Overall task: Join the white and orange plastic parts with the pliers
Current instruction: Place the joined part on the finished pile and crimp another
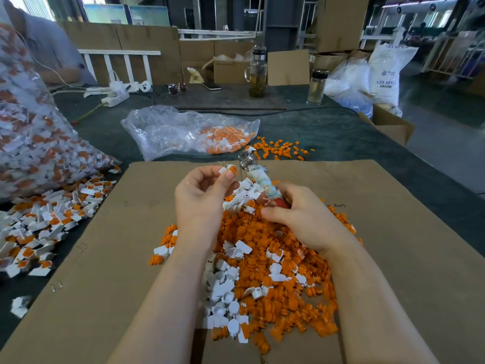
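My left hand [203, 195] pinches a small white part with an orange part set in it [227, 169] between thumb and fingers, raised above the pile. My right hand [301, 216] grips the red handles of the pliers [258, 177], whose cloth-wrapped body and metal jaws point up and away, just right of the held part. Under both hands, on a cardboard sheet [393, 232], lies a heap of loose orange parts [275, 258] mixed with white parts [223, 292].
Joined white-and-orange pieces [47, 227] spread at the left beside a full clear bag [34, 143]. Another clear bag [189, 132] and scattered orange parts [278, 149] lie beyond the cardboard. Bottles, a power strip and cardboard boxes stand at the far side. A person sits at the far left.
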The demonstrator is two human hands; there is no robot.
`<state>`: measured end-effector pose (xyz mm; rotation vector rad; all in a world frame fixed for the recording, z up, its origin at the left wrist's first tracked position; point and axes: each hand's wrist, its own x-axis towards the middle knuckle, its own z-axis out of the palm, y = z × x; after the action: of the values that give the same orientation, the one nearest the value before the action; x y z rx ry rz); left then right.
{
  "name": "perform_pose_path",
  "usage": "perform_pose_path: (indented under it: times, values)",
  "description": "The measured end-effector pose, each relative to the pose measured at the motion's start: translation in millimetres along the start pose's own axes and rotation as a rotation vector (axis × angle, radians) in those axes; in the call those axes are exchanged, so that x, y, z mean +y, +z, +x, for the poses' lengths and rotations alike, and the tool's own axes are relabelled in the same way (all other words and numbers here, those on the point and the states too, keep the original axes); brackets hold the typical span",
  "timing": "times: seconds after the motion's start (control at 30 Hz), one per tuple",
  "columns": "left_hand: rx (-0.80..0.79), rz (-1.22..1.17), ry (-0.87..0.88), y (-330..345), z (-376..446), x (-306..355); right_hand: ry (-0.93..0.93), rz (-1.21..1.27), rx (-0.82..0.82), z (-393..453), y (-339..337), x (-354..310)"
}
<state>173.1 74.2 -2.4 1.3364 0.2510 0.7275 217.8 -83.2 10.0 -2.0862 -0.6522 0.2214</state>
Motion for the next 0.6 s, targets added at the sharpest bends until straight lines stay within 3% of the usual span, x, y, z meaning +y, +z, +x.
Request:
perform_pose_path:
  times: [0.2,0.6]
  values:
    - [-0.025,0.001,0.029,-3.0,1.1,1.1,-0.006,-0.039,-0.106,-1.0,1.5,-0.6]
    - [-0.056,-0.077,-0.013,-8.5,4.8,-1.6,-0.084,-0.118,-0.099,2.5,9.4,1.9]
